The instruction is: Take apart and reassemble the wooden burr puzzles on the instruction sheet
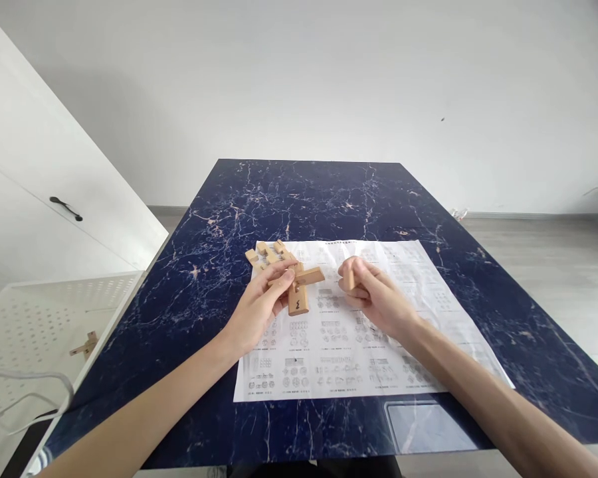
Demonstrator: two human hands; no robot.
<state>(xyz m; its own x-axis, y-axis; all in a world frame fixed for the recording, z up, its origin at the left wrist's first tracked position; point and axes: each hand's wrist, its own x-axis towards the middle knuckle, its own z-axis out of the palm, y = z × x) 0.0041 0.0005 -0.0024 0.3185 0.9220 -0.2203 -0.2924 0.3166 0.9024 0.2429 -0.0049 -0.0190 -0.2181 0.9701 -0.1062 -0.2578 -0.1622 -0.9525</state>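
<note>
My left hand (pixel 265 297) is closed around crossed wooden puzzle pieces (pixel 299 300); one bar points toward me and bears a black mark, while another sticks out to the right. Between the thumb and fingers of my right hand (pixel 376 292) is a single wooden puzzle piece (pixel 349 277), mostly hidden by the fingers. A gap separates the two hands. Several loose notched wooden pieces (pixel 265 252) lie just beyond my left hand, at the far left corner of a printed sheet (pixel 339 385). Small diagrams and text cover the sheet under both hands.
The sheet lies on a dark blue marbled table (pixel 309 199). Near the table's front edge is a pale rectangular panel (pixel 428 427). To the left stand a white perforated surface (pixel 34 325) with a cable (pixel 54 378) and a white cabinet (pixel 54 153). A wall rises behind.
</note>
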